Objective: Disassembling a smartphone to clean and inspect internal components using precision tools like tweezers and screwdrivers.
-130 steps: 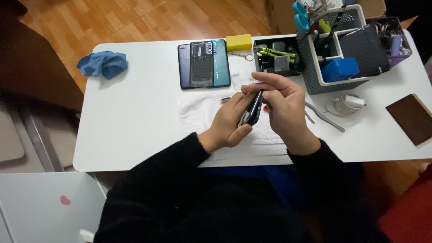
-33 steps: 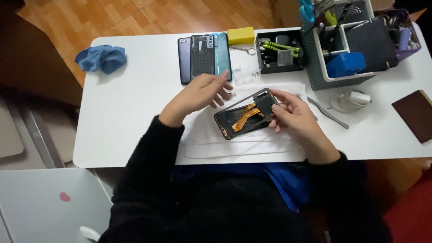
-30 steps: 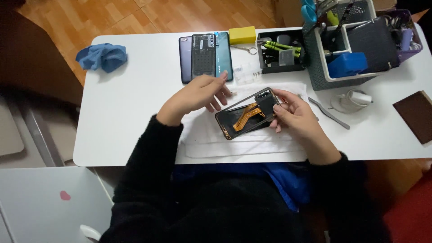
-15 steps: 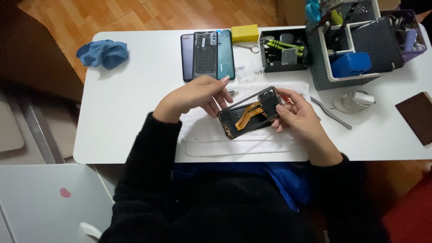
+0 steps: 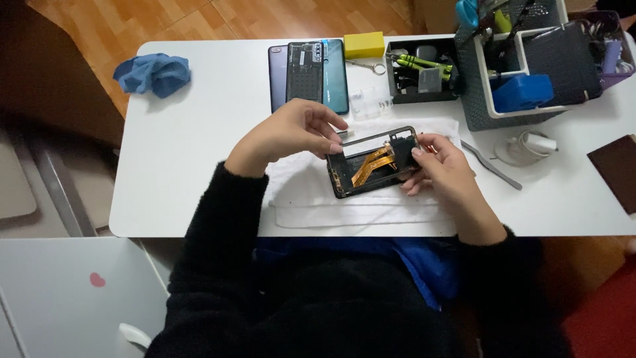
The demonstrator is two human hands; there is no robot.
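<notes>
1. Blue cloth [image 5: 154,73], crumpled, upper left of the frame on the white table [image 5: 199,146].
2. Left hand [image 5: 286,132], centre of the frame: fingers curled, tips pinched narrowly at the left end of the opened phone.
3. Phone back covers [image 5: 308,76], dark and teal, side by side, top centre.
4. Opened phone [image 5: 371,162], centre: black frame, orange flex cable showing, lying on a white towel [image 5: 358,209].
5. Yellow block [image 5: 364,45], top centre.
6. Right hand [image 5: 444,174], right of centre: fingers loosely bent, tips gripping the phone's right end.
7. Grey tool caddy [image 5: 523,59], upper right.
</notes>
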